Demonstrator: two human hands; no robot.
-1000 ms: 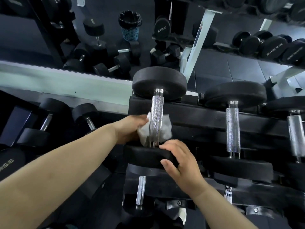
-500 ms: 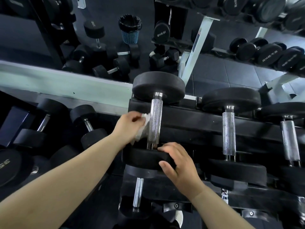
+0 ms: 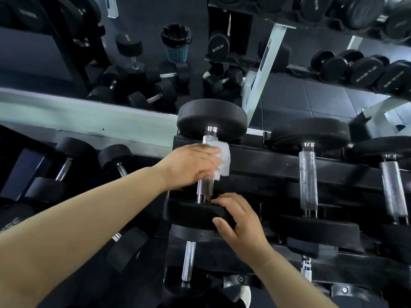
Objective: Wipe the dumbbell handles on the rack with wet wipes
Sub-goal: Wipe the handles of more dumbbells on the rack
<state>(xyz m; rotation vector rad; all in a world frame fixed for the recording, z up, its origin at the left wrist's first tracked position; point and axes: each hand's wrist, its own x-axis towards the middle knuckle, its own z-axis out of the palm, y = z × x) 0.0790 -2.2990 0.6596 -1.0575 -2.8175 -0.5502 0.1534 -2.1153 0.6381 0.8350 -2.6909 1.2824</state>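
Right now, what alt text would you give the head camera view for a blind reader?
The left hand wraps a white wet wipe around a dumbbell's metal handle on a black rack; the right hand grips its near weight head.

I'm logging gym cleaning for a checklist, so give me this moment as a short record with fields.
left hand: wraps the wet wipe round the upper part of the handle
right hand: holds the near head, thumb on its face
dumbbell: lies across the rack
next handle: to the right, no hand on it
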